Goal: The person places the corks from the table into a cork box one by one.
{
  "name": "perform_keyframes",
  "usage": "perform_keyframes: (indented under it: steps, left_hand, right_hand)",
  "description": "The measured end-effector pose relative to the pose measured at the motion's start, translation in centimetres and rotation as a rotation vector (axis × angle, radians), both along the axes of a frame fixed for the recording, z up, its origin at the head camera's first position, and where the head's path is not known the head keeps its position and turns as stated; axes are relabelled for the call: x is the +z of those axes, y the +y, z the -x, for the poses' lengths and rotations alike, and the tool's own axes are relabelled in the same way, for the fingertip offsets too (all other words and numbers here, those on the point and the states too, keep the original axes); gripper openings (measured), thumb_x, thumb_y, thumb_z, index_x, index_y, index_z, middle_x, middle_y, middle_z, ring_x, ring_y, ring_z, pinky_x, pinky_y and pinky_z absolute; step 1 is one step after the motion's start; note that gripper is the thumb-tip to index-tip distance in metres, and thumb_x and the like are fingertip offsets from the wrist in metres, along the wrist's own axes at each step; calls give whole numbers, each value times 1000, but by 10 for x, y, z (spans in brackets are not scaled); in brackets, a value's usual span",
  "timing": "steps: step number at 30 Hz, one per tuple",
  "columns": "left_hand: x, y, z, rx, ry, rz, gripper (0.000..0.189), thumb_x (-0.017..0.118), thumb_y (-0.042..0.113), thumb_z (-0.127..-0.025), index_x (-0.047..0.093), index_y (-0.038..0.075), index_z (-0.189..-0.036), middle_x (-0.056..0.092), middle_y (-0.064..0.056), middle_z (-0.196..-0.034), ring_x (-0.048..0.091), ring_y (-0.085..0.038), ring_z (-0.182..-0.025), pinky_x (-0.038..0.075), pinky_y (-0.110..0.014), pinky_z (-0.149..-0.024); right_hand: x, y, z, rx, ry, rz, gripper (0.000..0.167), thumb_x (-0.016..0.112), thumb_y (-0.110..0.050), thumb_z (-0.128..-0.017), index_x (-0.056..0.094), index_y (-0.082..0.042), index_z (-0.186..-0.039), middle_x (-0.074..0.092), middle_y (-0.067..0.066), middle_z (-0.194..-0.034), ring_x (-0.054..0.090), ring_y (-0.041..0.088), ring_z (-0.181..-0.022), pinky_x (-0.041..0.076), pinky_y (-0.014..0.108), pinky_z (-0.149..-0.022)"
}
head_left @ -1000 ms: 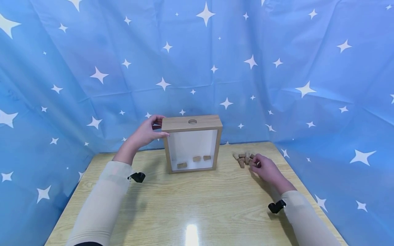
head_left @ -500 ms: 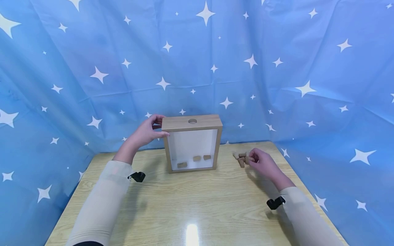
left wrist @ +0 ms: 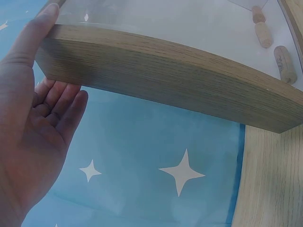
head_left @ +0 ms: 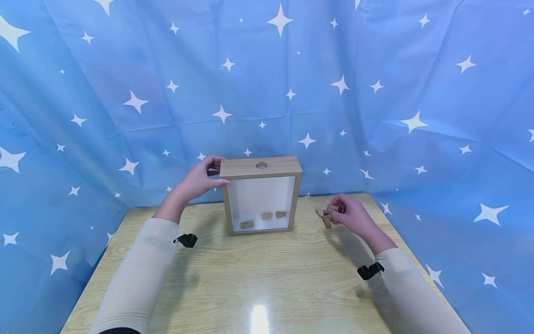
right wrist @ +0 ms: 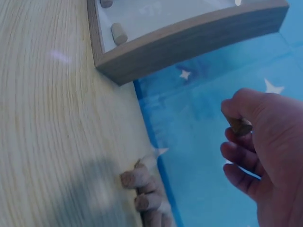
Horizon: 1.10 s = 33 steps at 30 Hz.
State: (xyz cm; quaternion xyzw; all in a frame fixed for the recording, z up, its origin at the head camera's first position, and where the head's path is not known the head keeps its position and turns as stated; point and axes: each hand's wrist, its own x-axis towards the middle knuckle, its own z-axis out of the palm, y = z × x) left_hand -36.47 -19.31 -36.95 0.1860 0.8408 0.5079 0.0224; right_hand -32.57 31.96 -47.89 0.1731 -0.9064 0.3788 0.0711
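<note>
A shallow wooden box (head_left: 242, 169) with a clear front and white back stands upright on the table. Its top has a round hole (head_left: 261, 165). Several corks (head_left: 247, 224) lie at the bottom inside it. My left hand (head_left: 196, 180) grips the upper left corner, thumb on the front and fingers behind, as the left wrist view also shows. To the right of the box, my right hand (head_left: 356, 217) is over a small cork pile (head_left: 327, 222). In the right wrist view it pinches one cork (right wrist: 240, 126) between thumb and fingers, apart from the pile.
The light wood table (head_left: 258, 269) extends in front of the box and between it and the pile. A blue curtain (head_left: 267, 93) with white stars hangs close behind the table and along both sides. Each wrist carries a small black camera mount (head_left: 187, 240).
My right hand has picked a cork from the pile and moved slightly up and left with it. The left hand and the box have stayed in place.
</note>
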Motion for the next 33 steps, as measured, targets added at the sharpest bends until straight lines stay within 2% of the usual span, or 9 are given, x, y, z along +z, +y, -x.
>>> perform_keyframes:
  steps: [7, 14, 17, 25, 33]
  left_hand:
    - [1, 1, -2, 6, 2, 11, 72, 89, 19, -97, 49, 9, -156, 57, -16, -146, 56, -38, -138, 58, -54, -100]
    - [0, 1, -2, 2, 6, 3, 72, 89, 18, -97, 49, 9, -156, 57, -17, -145, 56, -38, -137, 58, -54, -101]
    - [0, 1, -1, 4, 6, 6, 72, 89, 18, -97, 49, 9, -156, 57, -17, -146, 56, -39, -137, 57, -55, -103]
    - [0, 2, -2, 6, 13, 12, 71, 90, 18, -97, 49, 9, -155, 57, -17, -146, 55, -39, -138, 56, -58, -107]
    - [-1, 2, -1, 4, 12, 11, 71, 90, 19, -97, 50, 9, -155, 57, -17, -146, 56, -38, -138, 56, -57, -107]
  right_hand:
    - [11, -16, 2, 22, 41, 13, 14, 79, -15, -106, 70, -12, -116, 66, 6, -91, 61, 23, -73, 54, 34, -58]
    - [24, -29, 2, 10, 71, 39, 18, 79, -26, -107, 74, -16, -120, 66, 4, -89, 58, 25, -74, 49, 35, -60]
    - [28, -33, 3, 7, 99, 75, 20, 79, -25, -106, 77, -15, -123, 66, 5, -90, 58, 26, -76, 48, 34, -62]
    - [39, -38, 5, -5, 165, 124, 27, 75, -22, -109, 78, -9, -133, 70, 5, -106, 64, 23, -88, 54, 28, -72]
    - [52, -44, 3, 37, 192, 183, 24, 71, -15, -111, 76, -6, -133, 71, 10, -104, 65, 23, -90, 54, 24, -75]
